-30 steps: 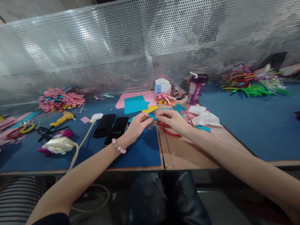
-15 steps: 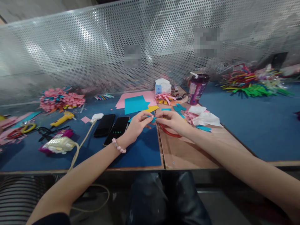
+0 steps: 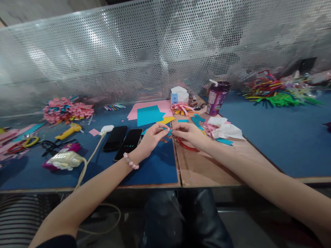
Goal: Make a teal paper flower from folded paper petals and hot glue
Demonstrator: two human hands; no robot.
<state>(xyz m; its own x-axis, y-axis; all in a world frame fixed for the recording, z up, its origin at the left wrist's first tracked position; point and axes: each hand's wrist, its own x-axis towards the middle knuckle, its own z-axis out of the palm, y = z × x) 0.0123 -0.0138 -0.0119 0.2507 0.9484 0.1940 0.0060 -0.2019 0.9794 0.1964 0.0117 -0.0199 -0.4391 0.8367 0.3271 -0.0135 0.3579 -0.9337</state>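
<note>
A small piece of blue paper (image 3: 169, 132) is pinched between the fingertips of both hands, just above the table. My left hand (image 3: 152, 138) grips its left side, thumb against forefinger. From the other side my right hand (image 3: 190, 135) pinches it too; the fingers partly cover its shape. Beneath the right hand lies a red curved handle (image 3: 187, 146), perhaps of scissors, mostly hidden. Beyond the hands are a blue paper sheet (image 3: 148, 115), a yellow paper piece (image 3: 166, 120) and a larger pink sheet (image 3: 133, 112).
Two phones (image 3: 115, 137) lie left of my left hand. Further left are a yellow glue gun (image 3: 68, 131), a power strip (image 3: 66, 160) and pink paper bundles (image 3: 62, 109). Crumpled tissue (image 3: 227, 131) and a purple cup (image 3: 218, 98) stand to the right. A perforated metal panel (image 3: 116, 58) rises behind.
Both hands stay in nearly the same place, still pinching the blue paper, whose visible part has shifted slightly between the fingertips. Nothing else on the table has visibly moved.
</note>
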